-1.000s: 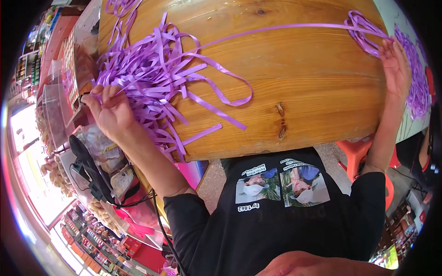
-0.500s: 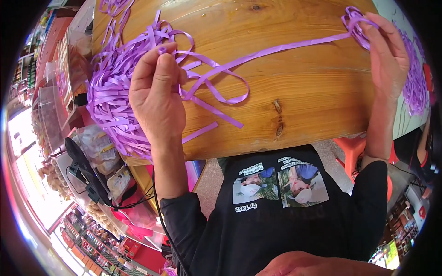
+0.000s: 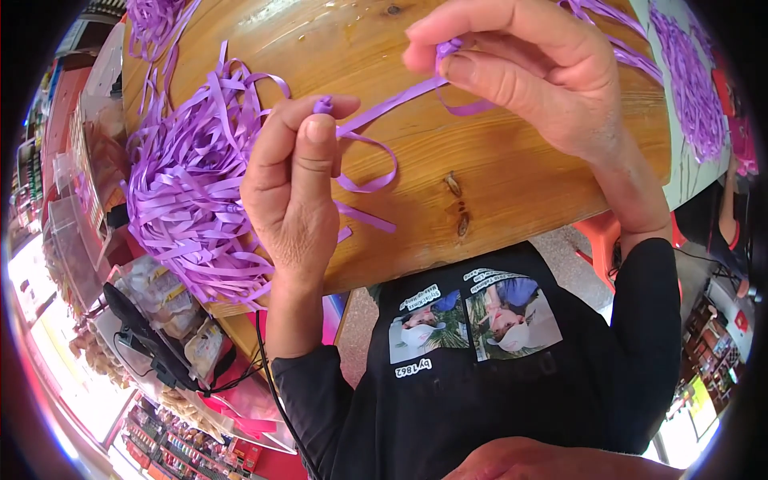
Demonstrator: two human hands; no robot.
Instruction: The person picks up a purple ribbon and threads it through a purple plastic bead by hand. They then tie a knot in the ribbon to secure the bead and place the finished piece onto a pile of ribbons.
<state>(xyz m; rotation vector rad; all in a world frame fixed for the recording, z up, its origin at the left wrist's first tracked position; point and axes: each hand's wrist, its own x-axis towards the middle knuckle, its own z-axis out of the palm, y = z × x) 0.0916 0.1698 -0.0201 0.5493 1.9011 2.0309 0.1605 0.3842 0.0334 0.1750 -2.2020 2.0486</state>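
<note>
My left hand (image 3: 292,188) is raised over the wooden table (image 3: 512,184), pinching one end of a purple ribbon strip (image 3: 384,108) between thumb and fingers. My right hand (image 3: 532,76) pinches the other end of the same strip, so it runs taut between both hands. A loose loop of ribbon (image 3: 370,172) lies on the wood below. A big tangled heap of purple ribbon strips (image 3: 188,192) sits to the left of my left hand.
More purple ribbon (image 3: 696,88) lies on a pale surface at the far right. Clear bags (image 3: 160,296) and a black cabled device (image 3: 148,340) sit below the table's left edge. An orange stool (image 3: 600,240) stands under the table.
Both hands have come together toward the middle of the table; the left lifted out of the heap with a strip end, the right drew in from the far right edge.
</note>
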